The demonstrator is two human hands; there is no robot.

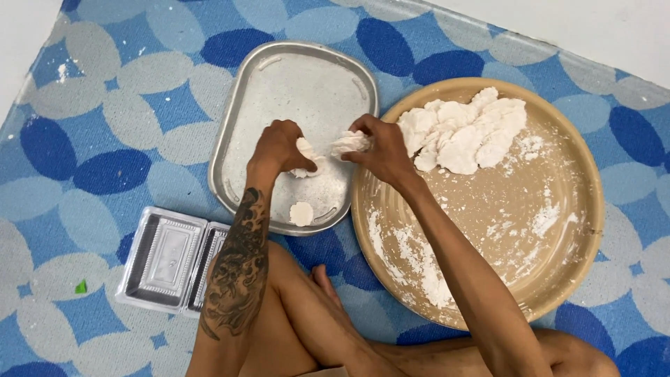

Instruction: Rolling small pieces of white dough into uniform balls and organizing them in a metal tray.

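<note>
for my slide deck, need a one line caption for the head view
Both hands, left hand and right hand, pull white dough apart over a metal tray.

Bright, even overhead light; soft shadows under arms; mild sheen on metal tray [279, 91]; focus sharp throughout

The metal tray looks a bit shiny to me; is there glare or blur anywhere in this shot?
Head view: even, soft light with only faint shadows under the hands; the metal tray shows a dull sheen along its rim, no harsh glare; the left hand, right hand and the white dough in the tan bowl look sharp; the mat's far edges bend slightly, as with a wide lens.
</note>
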